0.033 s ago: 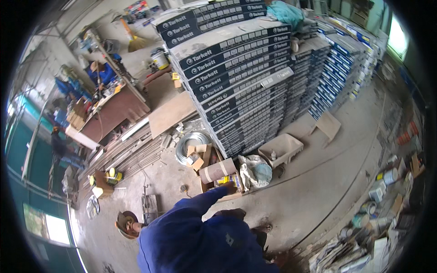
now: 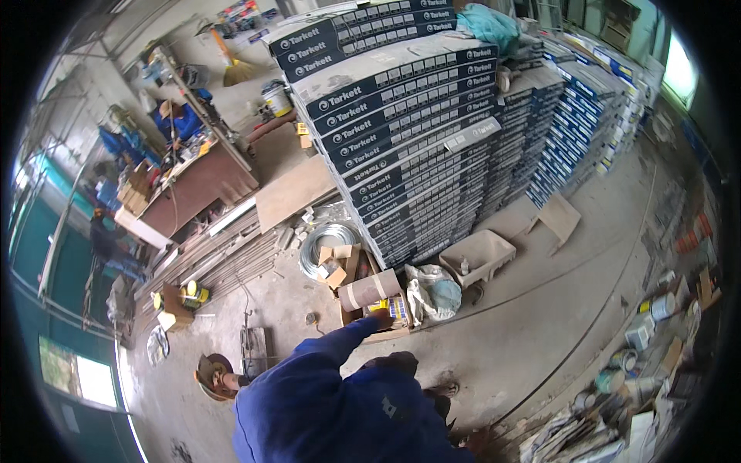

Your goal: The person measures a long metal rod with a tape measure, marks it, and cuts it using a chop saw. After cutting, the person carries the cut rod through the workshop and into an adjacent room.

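My left hand [image 2: 227, 381] is out to the left at the end of a blue sleeve. It is closed on a round brownish thing with a dark rim [image 2: 208, 376], whose kind I cannot make out. My right hand [image 2: 380, 317] reaches forward over the near edge of a cardboard box [image 2: 392, 333]. In that box are small yellow packages [image 2: 396, 308], close to my right fingers, which are too small and blurred to read. Across the box's left side lies a brown roll with pale bands [image 2: 369, 291].
Behind the box rises a tall stack of dark-blue cartons [image 2: 409, 147]. A white sack [image 2: 434, 292] and a dusty tub [image 2: 480, 258] stand to its right; a wire coil [image 2: 315, 262] lies behind. A grey metal device [image 2: 253, 351] is near my left hand. Another person [image 2: 179, 123] is at a workbench.
My right hand has shifted slightly left within the box, and more of the yellow packages shows to its right. My left hand stays on the round thing.
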A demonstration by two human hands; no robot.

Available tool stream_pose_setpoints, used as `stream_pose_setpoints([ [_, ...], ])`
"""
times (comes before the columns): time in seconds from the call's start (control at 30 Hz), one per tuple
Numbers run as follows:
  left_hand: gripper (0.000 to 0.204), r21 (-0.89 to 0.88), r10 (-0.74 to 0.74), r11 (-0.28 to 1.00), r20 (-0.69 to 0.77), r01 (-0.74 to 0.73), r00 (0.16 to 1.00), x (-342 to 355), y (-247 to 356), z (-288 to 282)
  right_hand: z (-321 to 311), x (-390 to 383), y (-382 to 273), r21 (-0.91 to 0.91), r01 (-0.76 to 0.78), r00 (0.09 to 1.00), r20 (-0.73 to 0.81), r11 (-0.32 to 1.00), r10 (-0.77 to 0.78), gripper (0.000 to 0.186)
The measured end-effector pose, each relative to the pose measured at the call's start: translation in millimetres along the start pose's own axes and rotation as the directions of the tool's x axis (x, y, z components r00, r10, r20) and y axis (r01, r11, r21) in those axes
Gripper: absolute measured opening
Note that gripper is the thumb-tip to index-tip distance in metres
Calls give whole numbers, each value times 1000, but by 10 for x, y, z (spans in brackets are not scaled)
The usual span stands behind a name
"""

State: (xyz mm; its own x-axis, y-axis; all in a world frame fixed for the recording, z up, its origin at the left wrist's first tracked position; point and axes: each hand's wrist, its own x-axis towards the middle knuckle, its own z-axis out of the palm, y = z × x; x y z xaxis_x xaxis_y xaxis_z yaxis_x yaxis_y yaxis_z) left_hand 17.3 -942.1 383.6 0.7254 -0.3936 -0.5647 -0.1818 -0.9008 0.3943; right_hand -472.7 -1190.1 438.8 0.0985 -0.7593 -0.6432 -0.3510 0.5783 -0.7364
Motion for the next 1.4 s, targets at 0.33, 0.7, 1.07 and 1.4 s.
stream_pose_setpoints([
  [0.33, 49, -119, -454, 822, 453, 557, 767, -816, -83, 432, 12, 1648, -879, -154, -239, 968, 38, 959, 248, 47],
  [0.7, 32, -273, -261, 826, 589, 493, 765, 1980, 1232, 26, -127, 2245, -1463, -387, -71, 994, -103, 920, 33, 53],
  [1.07, 43, -204, 169, 975, 450, -83, 877, 3982, 5774, 160, -412, 3482, -2985, -452, -135, 977, -210, 882, 42, 52],
  [1.4, 36, -177, -169, 933, 556, 314, 814, 4082, 6706, 484, -1261, 5708, -4745, -384, -76, 987, -158, 920, 16, 61],
])
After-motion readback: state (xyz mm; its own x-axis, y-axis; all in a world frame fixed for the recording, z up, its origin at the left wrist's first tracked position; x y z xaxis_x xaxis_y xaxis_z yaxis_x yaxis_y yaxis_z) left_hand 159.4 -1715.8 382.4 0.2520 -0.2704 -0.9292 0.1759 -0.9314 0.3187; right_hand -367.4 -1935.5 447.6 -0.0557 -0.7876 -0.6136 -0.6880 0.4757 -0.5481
